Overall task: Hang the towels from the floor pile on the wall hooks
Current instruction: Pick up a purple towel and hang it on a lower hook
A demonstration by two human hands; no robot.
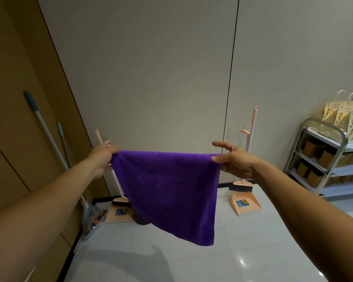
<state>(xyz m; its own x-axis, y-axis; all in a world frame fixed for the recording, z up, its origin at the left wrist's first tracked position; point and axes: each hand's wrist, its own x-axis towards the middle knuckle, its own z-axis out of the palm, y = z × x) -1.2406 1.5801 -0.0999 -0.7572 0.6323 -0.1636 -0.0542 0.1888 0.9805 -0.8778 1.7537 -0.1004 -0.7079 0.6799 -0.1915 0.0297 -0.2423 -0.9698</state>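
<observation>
A purple towel (167,190) hangs spread out in front of me above the white tiled floor. My left hand (105,157) pinches its upper left corner. My right hand (234,161) pinches the upper right corner between thumb and a finger, with the other fingers stretched out straight. The towel's top edge runs level between the two hands and its lower corner droops to the right. No wall hooks and no floor pile are in view; the plain beige wall (151,68) is behind the towel.
Two peach broom-and-dustpan sets lean on the wall, one at the left (118,210), one at the right (244,200). Mop handles (47,131) lean on the brown panel at left. A dark bag (94,218) lies below them. A metal shelf cart (324,159) with boxes stands at right.
</observation>
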